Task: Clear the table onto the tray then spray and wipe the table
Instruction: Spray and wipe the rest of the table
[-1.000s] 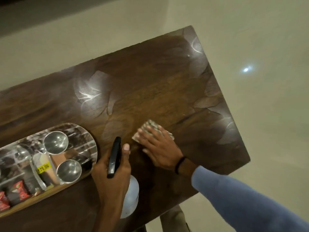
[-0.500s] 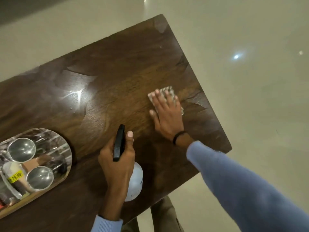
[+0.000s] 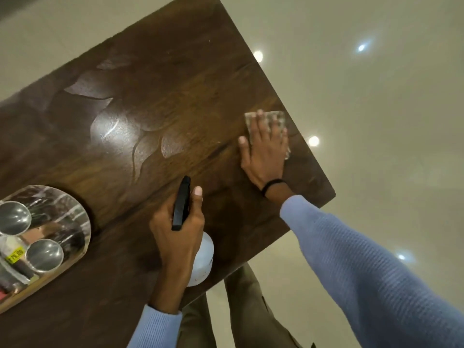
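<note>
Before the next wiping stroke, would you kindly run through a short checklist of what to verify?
1. Cloth flat under the right hand: ok.
2. Cloth fully on the table: not ok, it sits at the right edge.
3. Spray bottle gripped by the left hand: ok.
4. Wet streaks left to wipe in the middle: not ok.
5. Tray and its steel cups clear of the stroke: ok.
6. Liquid left in the bottle: cannot tell.

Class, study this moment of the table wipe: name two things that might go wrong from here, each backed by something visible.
1. The right hand presses the cloth right at the table edge; another stroke might push it off.
2. The left hand holds the spray bottle over the near edge; a loosened grip could drop it.
</note>
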Tool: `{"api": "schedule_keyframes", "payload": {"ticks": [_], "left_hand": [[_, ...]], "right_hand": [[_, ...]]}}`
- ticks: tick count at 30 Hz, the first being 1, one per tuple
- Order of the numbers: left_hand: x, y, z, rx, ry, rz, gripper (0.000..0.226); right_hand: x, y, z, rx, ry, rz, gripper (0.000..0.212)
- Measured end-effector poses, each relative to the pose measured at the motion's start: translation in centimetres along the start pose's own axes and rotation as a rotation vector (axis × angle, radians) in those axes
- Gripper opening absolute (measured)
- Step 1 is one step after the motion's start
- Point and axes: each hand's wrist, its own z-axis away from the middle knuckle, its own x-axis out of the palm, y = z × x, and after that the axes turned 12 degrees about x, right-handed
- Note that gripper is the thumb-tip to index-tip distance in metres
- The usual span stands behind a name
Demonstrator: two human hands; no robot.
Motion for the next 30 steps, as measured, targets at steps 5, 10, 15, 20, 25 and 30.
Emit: {"api": "schedule_keyframes", "payload": {"ticks": [5,10,15,20,25,30], "left_hand": [[-0.5,0.4,1.7,-0.025,0.011,0.011,0.029],[-1.9,0.1,3.2,-0.001,0.046,-0.009,0.035],[-3.3,-0.6,4.7,-0.049,0.095,0.013,0.032],[-4.8,-1.8,6.6,-0.077,0.141,0.049,0.028],[-8.5,-3.8,8.4,-0.085,0.191,0.056,0.027],[-13.5,-5.8,11.0,-0.083,0.267,0.106,0.025]], "right_hand": [[1.1,5.4,12.3,-0.509,-0.172,0.052,0.063],[-1.3,11.9,10.0,-0.188,-0.105,0.101,0.064],[-1.3,7.8,3.8,0.319,-0.004,0.028,0.058],[1.3,1.0,9.4,-0.039,-0.081,0.043,0.059],[3.5,1.4,21.1,-0.658,-0.259,0.125,0.06],[3.0,1.0,18.6,-0.599,-0.22,0.155,0.058]]}}
